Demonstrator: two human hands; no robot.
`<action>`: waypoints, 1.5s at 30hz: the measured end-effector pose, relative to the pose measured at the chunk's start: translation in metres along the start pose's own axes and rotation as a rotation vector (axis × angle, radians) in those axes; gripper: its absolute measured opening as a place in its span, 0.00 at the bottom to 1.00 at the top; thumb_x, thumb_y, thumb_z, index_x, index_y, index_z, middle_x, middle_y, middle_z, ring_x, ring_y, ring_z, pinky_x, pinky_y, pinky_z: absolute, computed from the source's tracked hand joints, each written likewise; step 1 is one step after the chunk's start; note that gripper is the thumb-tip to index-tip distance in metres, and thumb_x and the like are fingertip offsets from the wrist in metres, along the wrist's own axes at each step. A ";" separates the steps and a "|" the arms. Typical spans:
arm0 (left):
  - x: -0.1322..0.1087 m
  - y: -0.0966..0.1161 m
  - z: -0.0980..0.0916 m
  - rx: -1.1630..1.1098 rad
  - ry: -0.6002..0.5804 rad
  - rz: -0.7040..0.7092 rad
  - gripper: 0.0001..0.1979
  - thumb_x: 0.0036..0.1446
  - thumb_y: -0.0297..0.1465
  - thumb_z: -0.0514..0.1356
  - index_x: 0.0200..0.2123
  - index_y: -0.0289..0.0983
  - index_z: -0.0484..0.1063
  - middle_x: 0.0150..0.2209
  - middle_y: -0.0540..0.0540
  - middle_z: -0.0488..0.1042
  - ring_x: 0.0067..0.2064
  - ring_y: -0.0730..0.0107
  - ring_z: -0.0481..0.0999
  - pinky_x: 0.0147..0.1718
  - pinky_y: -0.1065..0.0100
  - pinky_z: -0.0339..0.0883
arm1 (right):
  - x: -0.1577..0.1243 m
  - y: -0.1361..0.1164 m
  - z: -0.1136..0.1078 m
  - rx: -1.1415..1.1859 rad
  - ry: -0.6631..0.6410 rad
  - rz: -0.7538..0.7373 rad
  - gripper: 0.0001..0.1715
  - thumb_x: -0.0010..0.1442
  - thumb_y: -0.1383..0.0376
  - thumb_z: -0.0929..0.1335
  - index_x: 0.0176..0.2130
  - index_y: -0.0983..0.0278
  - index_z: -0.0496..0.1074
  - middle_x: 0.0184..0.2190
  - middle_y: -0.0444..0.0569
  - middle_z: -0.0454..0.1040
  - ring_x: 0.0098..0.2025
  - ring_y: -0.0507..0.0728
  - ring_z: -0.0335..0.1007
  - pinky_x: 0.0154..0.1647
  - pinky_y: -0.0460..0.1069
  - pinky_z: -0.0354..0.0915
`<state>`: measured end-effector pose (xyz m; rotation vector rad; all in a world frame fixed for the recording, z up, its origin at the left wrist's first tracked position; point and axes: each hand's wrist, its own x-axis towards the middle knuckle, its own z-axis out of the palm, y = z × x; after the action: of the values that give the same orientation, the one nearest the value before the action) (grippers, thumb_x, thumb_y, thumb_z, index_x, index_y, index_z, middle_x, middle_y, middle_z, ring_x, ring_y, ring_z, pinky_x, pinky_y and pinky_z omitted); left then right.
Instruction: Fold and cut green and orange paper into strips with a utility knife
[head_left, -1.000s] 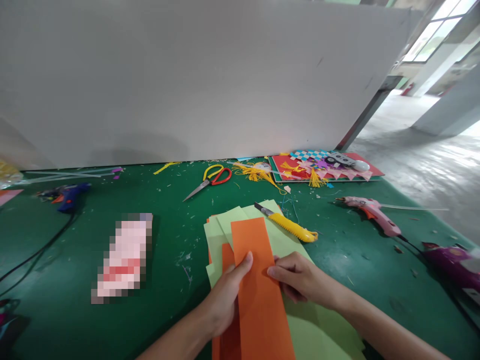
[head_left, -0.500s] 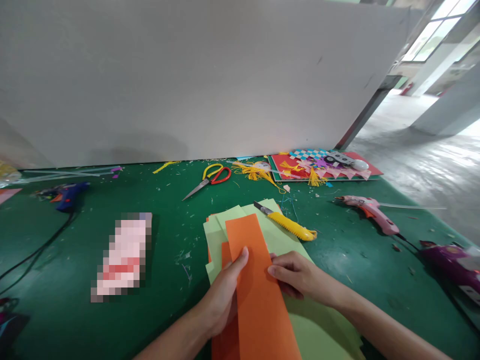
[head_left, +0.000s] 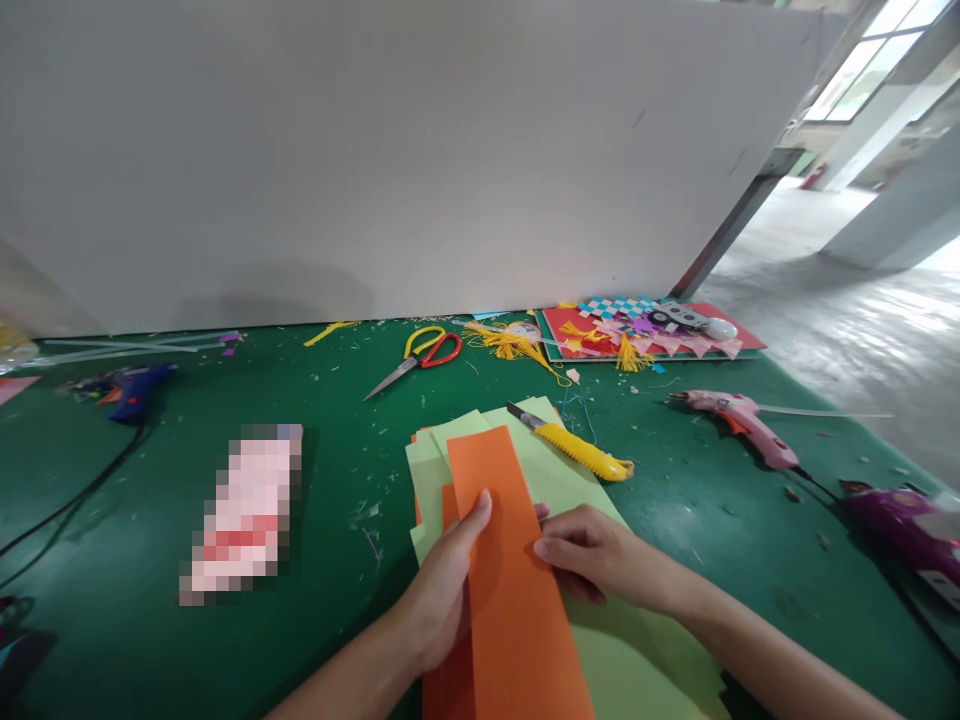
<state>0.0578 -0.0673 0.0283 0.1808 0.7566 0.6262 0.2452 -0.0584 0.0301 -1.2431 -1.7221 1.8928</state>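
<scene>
A long orange paper strip (head_left: 517, 580) is raised over a stack of pale green paper sheets (head_left: 630, 630). My left hand (head_left: 446, 590) grips its left edge, thumb on top and fingers hidden underneath. At the right edge, my right hand (head_left: 589, 555) pinches the strip between thumb and curled fingers. More orange paper (head_left: 450, 680) lies beneath, partly covered by the strip and my left hand. A yellow utility knife (head_left: 577, 450) with its blade out rests on the green sheets, just beyond my right hand.
Red-and-yellow-handled scissors (head_left: 420, 358) lie farther back. At right are a pink glue gun (head_left: 742, 425) and a purple tool (head_left: 907, 530); a blue glue gun (head_left: 139, 390) is left. Craft scraps cover a red board (head_left: 555, 325) near the grey partition (head_left: 420, 160). A pixelated pink item (head_left: 251, 510) lies left.
The orange strip and my left hand have shifted very slightly left. My right hand stays at the strip's right edge, almost unmoved.
</scene>
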 end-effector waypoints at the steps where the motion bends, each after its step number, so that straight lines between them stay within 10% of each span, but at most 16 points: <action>1: 0.000 0.000 0.000 0.002 -0.004 0.005 0.26 0.60 0.44 0.55 0.53 0.30 0.69 0.45 0.37 0.78 0.45 0.55 0.78 0.42 0.62 0.70 | 0.000 0.000 0.000 -0.002 -0.014 0.010 0.26 0.63 0.52 0.61 0.20 0.64 0.57 0.15 0.38 0.59 0.16 0.45 0.52 0.17 0.43 0.48; 45: 0.002 0.003 -0.003 -0.095 0.046 0.033 0.28 0.60 0.47 0.54 0.52 0.30 0.71 0.50 0.35 0.74 0.48 0.52 0.75 0.50 0.55 0.65 | -0.006 -0.001 -0.005 -0.075 -0.163 0.080 0.26 0.63 0.60 0.61 0.15 0.64 0.58 0.10 0.38 0.59 0.12 0.44 0.52 0.13 0.40 0.51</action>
<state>0.0562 -0.0640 0.0260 0.0915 0.7675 0.6979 0.2521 -0.0596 0.0335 -1.2327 -1.8663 2.0437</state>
